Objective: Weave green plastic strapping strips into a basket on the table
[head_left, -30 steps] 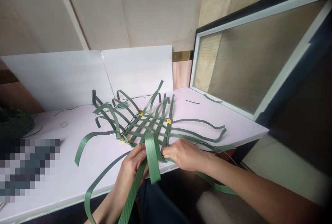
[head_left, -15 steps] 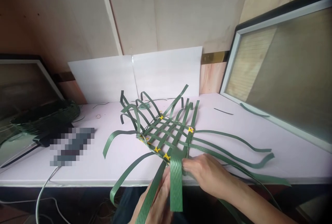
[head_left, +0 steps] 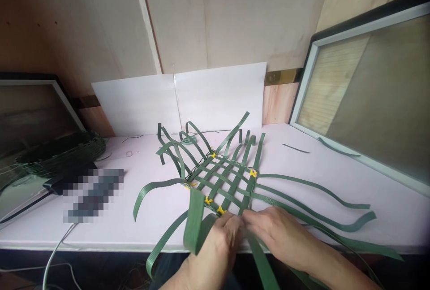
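An open lattice of flat green plastic straps (head_left: 233, 190) lies on the table, its long loose ends spreading out on every side. Small yellow ties (head_left: 253, 173) mark its border, where thin cord also runs. At its near corner my left hand (head_left: 218, 247) is closed, fingers pinched on the lattice edge. Close beside it, my right hand (head_left: 277, 234) is closed at the same edge; its fingertips are partly hidden and slightly blurred. A loose strap (head_left: 194, 222) loops up left of my left hand. Another strap end (head_left: 264, 263) hangs down between my forearms.
A dark green woven basket (head_left: 63, 151) stands at the left, behind a pixelated object (head_left: 97, 193) with a white cable (head_left: 55, 254). White panels (head_left: 218, 99) lean on the back wall. A framed screen (head_left: 376, 84) stands at the right. Thin strap offcuts (head_left: 295, 148) lie on the table.
My left hand has come up from under the near edge and moved right, next to my right hand. The wide strap that hung in front is no longer there. The view has shifted slightly.
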A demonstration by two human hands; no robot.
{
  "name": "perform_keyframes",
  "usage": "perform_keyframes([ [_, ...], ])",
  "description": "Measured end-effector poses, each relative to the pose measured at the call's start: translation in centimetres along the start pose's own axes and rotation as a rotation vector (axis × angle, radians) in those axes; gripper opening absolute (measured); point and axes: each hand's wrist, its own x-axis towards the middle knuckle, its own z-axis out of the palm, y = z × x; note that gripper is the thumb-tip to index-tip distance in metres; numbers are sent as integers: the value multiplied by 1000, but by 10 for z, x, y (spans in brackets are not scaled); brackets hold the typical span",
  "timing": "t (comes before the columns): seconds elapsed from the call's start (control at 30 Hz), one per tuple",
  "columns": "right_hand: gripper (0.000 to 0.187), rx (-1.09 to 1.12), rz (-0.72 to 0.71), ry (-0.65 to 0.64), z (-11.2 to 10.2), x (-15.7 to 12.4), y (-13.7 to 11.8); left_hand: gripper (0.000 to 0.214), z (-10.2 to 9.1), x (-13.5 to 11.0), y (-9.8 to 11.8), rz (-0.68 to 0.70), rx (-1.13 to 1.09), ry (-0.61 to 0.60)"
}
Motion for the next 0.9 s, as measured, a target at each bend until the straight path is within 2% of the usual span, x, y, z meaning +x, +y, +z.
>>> perform_keyframes([
  [0.17, 18, 34, 72, -3, -4, 3, -3, 27, -7, -3, -2, -39, -110, -78],
  [0.4, 23, 135, 79, 27, -5, 2, 1, 39, -1, -8, -6, -32, -80, -62],
  [0.47, 22, 185, 47, 35, -3, -2, 3, 38, 0, -8, -5, -42, -82, -44],
  [0.57, 21, 196, -65, 121, -1, -10, 5, 34, 2, -7, -2, -61, -80, 0],
  [0.7, 24, 43, -131, 185, 2, -23, 2, 33, 5, -6, -1, -57, -103, 30],
  [0.83, 34, -284, -169, 321, 8, -29, -3, 37, 6, -5, -1, -61, -107, 32],
  [0.9, 34, -417, -199, 378, 10, -30, -6, 40, 7, -5, -2, -64, -101, 27],
])
